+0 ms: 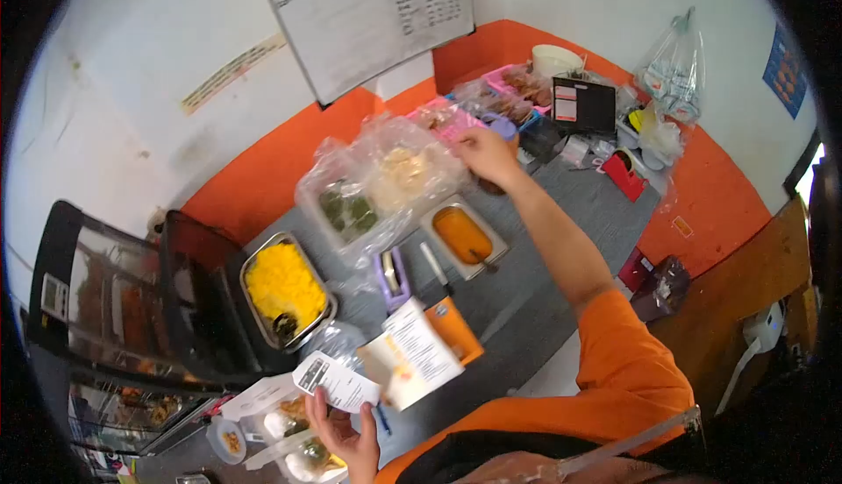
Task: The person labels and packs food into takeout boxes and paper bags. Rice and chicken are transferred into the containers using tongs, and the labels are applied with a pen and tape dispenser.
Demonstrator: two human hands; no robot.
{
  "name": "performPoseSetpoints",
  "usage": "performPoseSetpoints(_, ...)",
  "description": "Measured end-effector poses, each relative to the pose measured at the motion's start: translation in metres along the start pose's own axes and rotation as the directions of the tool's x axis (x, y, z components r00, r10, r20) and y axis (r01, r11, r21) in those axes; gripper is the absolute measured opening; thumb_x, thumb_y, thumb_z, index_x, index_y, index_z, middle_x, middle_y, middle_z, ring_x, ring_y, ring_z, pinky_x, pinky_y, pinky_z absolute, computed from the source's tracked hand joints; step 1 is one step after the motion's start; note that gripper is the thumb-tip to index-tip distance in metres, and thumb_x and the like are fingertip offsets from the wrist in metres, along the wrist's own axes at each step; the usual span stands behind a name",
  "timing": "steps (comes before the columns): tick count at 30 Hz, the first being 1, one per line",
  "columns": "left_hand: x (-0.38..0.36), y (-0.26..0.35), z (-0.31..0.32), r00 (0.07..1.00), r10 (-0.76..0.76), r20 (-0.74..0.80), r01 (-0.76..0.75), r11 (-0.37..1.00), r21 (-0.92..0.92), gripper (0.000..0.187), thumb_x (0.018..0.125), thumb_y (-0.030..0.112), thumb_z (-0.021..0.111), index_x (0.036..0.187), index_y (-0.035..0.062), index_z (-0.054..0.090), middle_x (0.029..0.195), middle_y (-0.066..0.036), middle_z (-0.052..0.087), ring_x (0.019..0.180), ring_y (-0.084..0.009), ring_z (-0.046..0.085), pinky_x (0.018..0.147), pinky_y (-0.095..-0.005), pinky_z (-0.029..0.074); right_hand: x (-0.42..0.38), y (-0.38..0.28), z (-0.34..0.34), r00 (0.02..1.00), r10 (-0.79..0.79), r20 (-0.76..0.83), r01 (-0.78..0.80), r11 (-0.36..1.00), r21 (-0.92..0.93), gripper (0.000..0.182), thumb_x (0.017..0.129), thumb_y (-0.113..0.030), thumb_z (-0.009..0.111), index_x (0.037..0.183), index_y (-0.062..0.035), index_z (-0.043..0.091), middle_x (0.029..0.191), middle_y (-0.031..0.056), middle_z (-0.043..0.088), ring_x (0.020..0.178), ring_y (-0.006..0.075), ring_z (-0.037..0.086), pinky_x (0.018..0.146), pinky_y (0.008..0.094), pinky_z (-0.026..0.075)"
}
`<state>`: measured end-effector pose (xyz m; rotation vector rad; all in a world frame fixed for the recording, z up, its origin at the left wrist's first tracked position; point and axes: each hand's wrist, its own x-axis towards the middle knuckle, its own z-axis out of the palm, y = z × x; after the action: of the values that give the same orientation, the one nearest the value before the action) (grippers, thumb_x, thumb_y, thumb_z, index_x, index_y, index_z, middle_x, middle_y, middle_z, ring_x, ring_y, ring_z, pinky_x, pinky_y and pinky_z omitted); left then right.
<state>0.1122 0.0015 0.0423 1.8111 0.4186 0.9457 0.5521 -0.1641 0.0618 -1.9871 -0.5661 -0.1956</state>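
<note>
My left hand (344, 431) holds a white printed slip (336, 382) between thumb and fingers, above an open food box (298, 438). My right hand (484, 153) reaches to the far side of the table, by a pink basket (443, 117) and the edge of a clear plastic bag; its fingers are bent, and what they hold, if anything, is too small to name. The bag covers a tray of green leaves (347, 212) and pale food (402, 171). Nearer stand a metal tray of orange sauce (462, 234) and a tray of yellow food (282, 282).
A purple tape dispenser (392, 279), a marker (434, 265) and a printed card (414, 354) lie on the grey table (535, 300). A glass display case (114, 291) stands at the left. Past my right hand are a black-cased device (584, 105) and a red dispenser (624, 176).
</note>
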Motion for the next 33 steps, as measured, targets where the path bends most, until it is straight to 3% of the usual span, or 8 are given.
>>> performPoseSetpoints(5, 0.026, 0.007, 0.071, 0.979, 0.031, 0.203, -0.040, 0.998, 0.041, 0.068, 0.071, -0.011, 0.059, 0.132, -0.0002, 0.030, 0.134, -0.016, 0.022, 0.110, -0.0267, 0.047, 0.084, -0.0331, 0.046, 0.052, 0.153, -0.115, 0.900, 0.130, -0.417, -0.103, 0.991, 0.086, 0.017, 0.080, -0.016, 0.058, 0.089, -0.0031, 0.064, 0.072, 0.0104, 0.065, 0.066, 0.0198, 0.064, 0.062, 0.0315, 0.049)
performPoseSetpoints(9, 0.038, -0.009, 0.094, 0.959, 0.110, 0.262, -0.138, 0.986, 0.091, 0.062, 0.071, -0.012, 0.052, 0.129, -0.0009, 0.033, 0.135, -0.015, 0.024, 0.114, -0.0290, 0.043, 0.090, -0.0358, 0.043, 0.084, 0.236, -0.134, 0.936, 0.109, -0.334, -0.231, 0.908, -0.349, 0.019, 0.074, -0.019, 0.060, 0.089, -0.0095, 0.066, 0.072, 0.0074, 0.065, 0.069, 0.0233, 0.063, 0.063, 0.0348, 0.048)
performPoseSetpoints(15, 0.025, 0.001, 0.086, 0.932, -0.320, 0.169, 0.314, 0.947, 0.064, 0.062, 0.076, -0.016, 0.052, 0.132, 0.0009, 0.030, 0.128, -0.010, 0.037, 0.102, -0.0152, 0.045, 0.082, -0.0273, 0.042, 0.118, 0.260, -0.105, 0.960, 0.241, -0.143, -0.275, 0.701, -0.658, 0.032, 0.070, -0.025, 0.066, 0.101, -0.0170, 0.063, 0.104, 0.0091, 0.059, 0.112, 0.0294, 0.045, 0.091, 0.0545, 0.031)
performPoseSetpoints(19, 0.029, -0.034, 0.069, 0.924, -0.317, 0.212, 0.304, 0.948, 0.093, 0.068, 0.074, -0.018, 0.051, 0.134, 0.0020, 0.024, 0.134, -0.014, 0.032, 0.116, -0.0209, 0.039, 0.093, -0.0335, 0.037, 0.134, 0.291, -0.082, 0.958, -0.100, -0.269, -0.133, 0.676, -0.725, 0.027, 0.070, -0.015, 0.067, 0.097, -0.0183, 0.063, 0.105, 0.0046, 0.057, 0.116, 0.0261, 0.039, 0.088, 0.0514, 0.033)
performPoseSetpoints(23, 0.038, -0.043, 0.074, 0.942, -0.254, 0.218, 0.230, 0.964, 0.131, 0.065, 0.074, -0.017, 0.051, 0.132, 0.0015, 0.027, 0.132, -0.015, 0.033, 0.115, -0.0220, 0.041, 0.092, -0.0337, 0.038, 0.161, 0.309, -0.102, 0.908, -0.330, -0.260, 0.135, 0.816, -0.562, 0.007, 0.074, -0.009, 0.057, 0.069, -0.0090, 0.062, 0.081, 0.0061, 0.061, 0.089, 0.0234, 0.056, 0.072, 0.0411, 0.041)
performPoseSetpoints(27, 0.042, -0.050, 0.076, 0.951, -0.207, 0.232, 0.173, 0.972, 0.158, 0.061, 0.074, -0.016, 0.051, 0.129, 0.0009, 0.030, 0.131, -0.016, 0.034, 0.113, -0.0230, 0.042, 0.091, -0.0339, 0.039, 0.180, 0.318, -0.122, 0.986, 0.154, 0.070, -0.169, 0.904, 0.393, 0.016, 0.075, -0.007, 0.049, 0.067, 0.0001, 0.061, 0.059, 0.0097, 0.059, 0.052, 0.0184, 0.055, 0.050, 0.0284, 0.042)
performPoseSetpoints(29, 0.042, -0.057, 0.077, 0.953, -0.183, 0.242, 0.146, 0.976, 0.163, 0.059, 0.074, -0.015, 0.051, 0.128, 0.0006, 0.032, 0.130, -0.016, 0.035, 0.112, -0.0236, 0.043, 0.090, -0.0339, 0.039, 0.186, 0.294, -0.126, 0.863, 0.149, 0.484, 0.047, 0.928, -0.369, 0.017, 0.075, -0.016, 0.054, 0.076, -0.0030, 0.065, 0.068, 0.0121, 0.063, 0.061, 0.0205, 0.060, 0.057, 0.0324, 0.046)
performPoseSetpoints(33, 0.044, -0.053, 0.083, 0.960, -0.108, 0.257, 0.066, 0.983, 0.170, 0.056, 0.075, -0.014, 0.051, 0.126, 0.0000, 0.035, 0.128, -0.017, 0.036, 0.110, -0.0246, 0.044, 0.089, -0.0341, 0.040, 0.175, 0.296, -0.090, 0.942, 0.211, 0.262, 0.113, 0.536, -0.837, 0.018, 0.071, -0.025, 0.060, 0.080, -0.0123, 0.068, 0.077, 0.0113, 0.065, 0.079, 0.0271, 0.063, 0.068, 0.0404, 0.050)
